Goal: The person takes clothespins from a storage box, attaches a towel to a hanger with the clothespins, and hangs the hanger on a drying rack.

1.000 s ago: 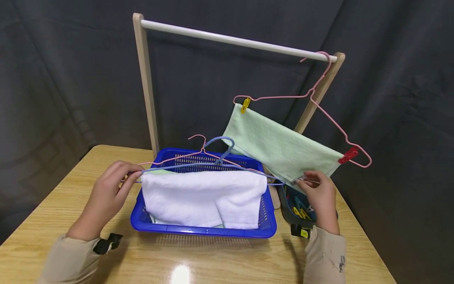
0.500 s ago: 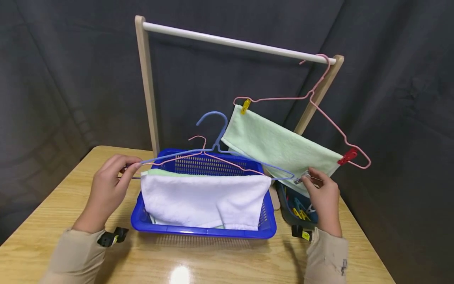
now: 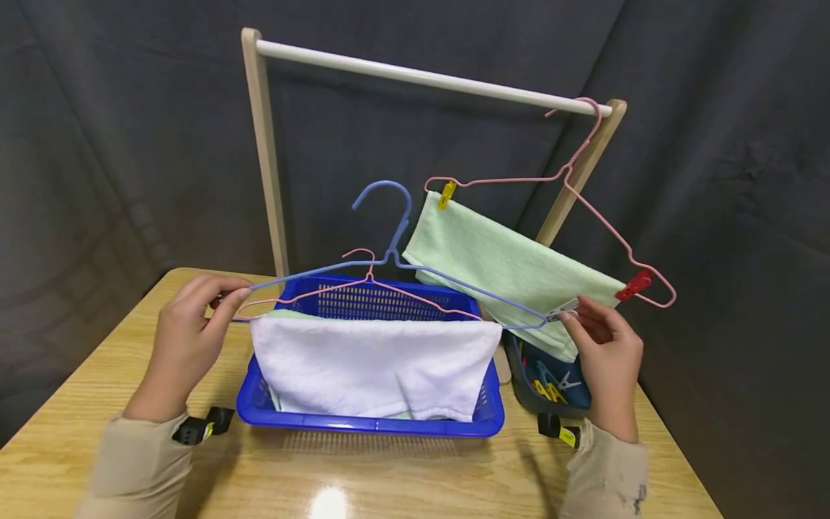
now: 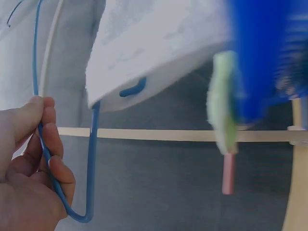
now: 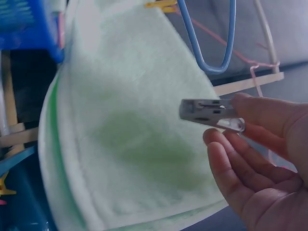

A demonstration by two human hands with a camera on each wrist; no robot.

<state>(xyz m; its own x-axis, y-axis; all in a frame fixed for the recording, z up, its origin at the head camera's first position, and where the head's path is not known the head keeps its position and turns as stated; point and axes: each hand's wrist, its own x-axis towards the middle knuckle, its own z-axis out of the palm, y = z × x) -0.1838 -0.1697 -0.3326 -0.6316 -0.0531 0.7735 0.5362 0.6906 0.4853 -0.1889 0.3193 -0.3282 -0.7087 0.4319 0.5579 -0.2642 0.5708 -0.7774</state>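
Observation:
My left hand (image 3: pixel 188 324) pinches the left end of a blue clothes hanger (image 3: pixel 392 254), whose hook points up. A white towel (image 3: pixel 376 371) is folded over the hanger's lower bar and hangs down over the blue basket (image 3: pixel 363 424). In the left wrist view, my thumb and fingers close on the blue wire (image 4: pixel 90 163) beside the towel's edge. At the hanger's right end, my right hand (image 3: pixel 608 353) pinches a pale grey clothespin (image 5: pixel 207 109) between thumb and fingers. The clothespin lies close to the hanger's right corner in the head view.
Behind stands a drying rack with a white rail (image 3: pixel 415 74). From it hangs a pink hanger (image 3: pixel 567 169) with a pale green towel (image 3: pixel 506 263), held by yellow and red clothespins. Another pink hanger (image 3: pixel 371 277) lies over the basket. A dark bin (image 3: pixel 551 409) holds several clothespins.
The blue hanger's upper part has tilted up, so its hook rises from near the basket rim to well above it. My right hand has moved slightly right with the clothespin.

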